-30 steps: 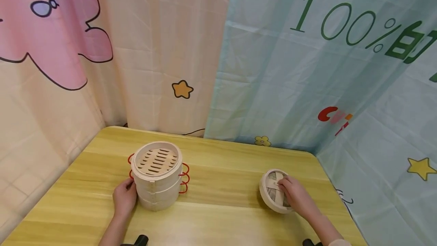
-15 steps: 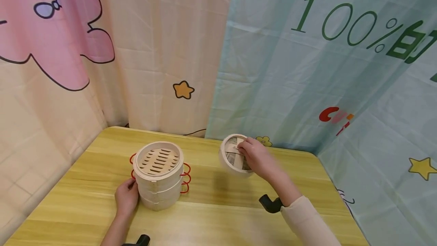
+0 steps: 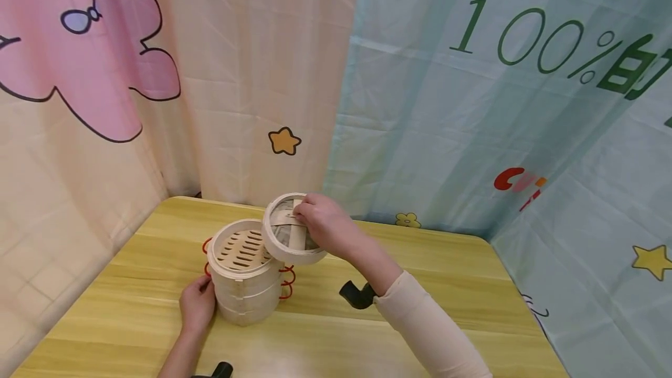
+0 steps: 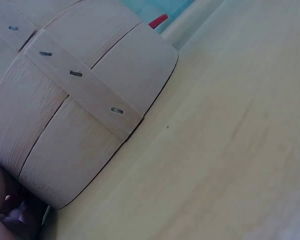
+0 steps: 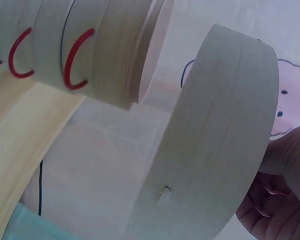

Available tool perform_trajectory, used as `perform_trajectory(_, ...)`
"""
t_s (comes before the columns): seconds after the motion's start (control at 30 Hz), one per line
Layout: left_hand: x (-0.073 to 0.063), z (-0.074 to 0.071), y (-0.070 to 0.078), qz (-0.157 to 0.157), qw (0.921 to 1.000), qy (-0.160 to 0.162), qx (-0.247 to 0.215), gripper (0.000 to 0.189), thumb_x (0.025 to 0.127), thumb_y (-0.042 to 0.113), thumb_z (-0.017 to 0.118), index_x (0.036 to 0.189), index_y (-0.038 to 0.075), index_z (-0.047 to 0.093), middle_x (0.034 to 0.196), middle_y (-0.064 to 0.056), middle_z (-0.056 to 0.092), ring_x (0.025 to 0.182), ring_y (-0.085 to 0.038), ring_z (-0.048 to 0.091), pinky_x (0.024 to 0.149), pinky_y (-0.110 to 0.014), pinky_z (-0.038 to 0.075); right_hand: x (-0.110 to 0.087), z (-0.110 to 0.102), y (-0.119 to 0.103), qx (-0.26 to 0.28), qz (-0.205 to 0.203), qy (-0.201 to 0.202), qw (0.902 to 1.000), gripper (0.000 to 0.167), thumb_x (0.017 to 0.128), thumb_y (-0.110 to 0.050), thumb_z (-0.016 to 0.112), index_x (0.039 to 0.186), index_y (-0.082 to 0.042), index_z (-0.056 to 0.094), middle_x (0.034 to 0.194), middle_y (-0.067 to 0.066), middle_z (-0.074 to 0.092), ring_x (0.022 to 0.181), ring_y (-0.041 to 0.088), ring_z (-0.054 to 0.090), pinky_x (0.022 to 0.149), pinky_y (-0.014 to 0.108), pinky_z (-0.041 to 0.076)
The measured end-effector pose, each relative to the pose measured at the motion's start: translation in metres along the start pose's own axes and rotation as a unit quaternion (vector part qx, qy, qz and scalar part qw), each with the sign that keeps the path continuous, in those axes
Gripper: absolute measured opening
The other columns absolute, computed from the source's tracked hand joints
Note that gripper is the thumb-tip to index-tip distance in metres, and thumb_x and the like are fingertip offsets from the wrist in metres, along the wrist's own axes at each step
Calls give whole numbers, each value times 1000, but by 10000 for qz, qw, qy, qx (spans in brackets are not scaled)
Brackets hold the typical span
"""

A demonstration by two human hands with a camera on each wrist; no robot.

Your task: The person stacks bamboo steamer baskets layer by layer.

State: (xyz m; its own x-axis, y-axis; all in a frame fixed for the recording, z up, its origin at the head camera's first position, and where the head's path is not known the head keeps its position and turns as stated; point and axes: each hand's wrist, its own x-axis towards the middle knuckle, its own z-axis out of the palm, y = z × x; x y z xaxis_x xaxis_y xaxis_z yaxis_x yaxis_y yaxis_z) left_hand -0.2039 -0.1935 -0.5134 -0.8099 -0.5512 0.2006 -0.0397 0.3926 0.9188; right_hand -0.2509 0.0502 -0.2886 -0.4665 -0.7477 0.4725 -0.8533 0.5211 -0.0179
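Observation:
A stack of bamboo steamer tiers with red side handles stands on the left of the table, its slatted top tier uncovered. My left hand holds the stack low on its left side by a red handle; in the left wrist view only part of that hand shows beside the bamboo wall. My right hand grips the steamer lid by the strap across its top. Tilted, the lid hangs over the right part of the stack's rim. In the right wrist view a gap separates lid and tiers.
The wooden table extends to the right of the stack. Printed curtains hang close behind its back edge and along the sides. A black mount piece sits by the right wrist, another black piece by the left.
My right hand has lifted the lid off the table's right side and carried it left, up to the stack. The left hand stays at the steamer's side.

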Motion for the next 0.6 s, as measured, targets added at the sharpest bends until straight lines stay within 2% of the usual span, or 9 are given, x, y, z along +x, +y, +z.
perform_trajectory(0.27,0,0,0,0,10000,-29,23,17,86,1,55,89,-10,67,82,-19,65,68,-5,51,60,-14,36,34,17,-29,-504,-199,-752,9957,15,92,-5,53,89,-8,67,79,2,54,71,13,48,63,19,40)
perform_trajectory(0.43,-1,-1,0,-40,10000,-41,8,17,85,1,55,91,-11,66,85,-20,65,68,-2,50,61,-14,36,49,27,-42,-722,-305,-1012,9918,17,93,-6,51,87,-11,67,79,0,52,70,11,47,62,17,39)
perform_trajectory(0.6,0,0,0,-57,10000,-60,42,18,86,1,54,92,-11,66,87,-21,65,72,-8,53,62,-14,36,59,34,-49,-967,-328,-1135,9883,17,93,-9,51,87,-12,66,78,-1,52,70,11,47,62,18,39)
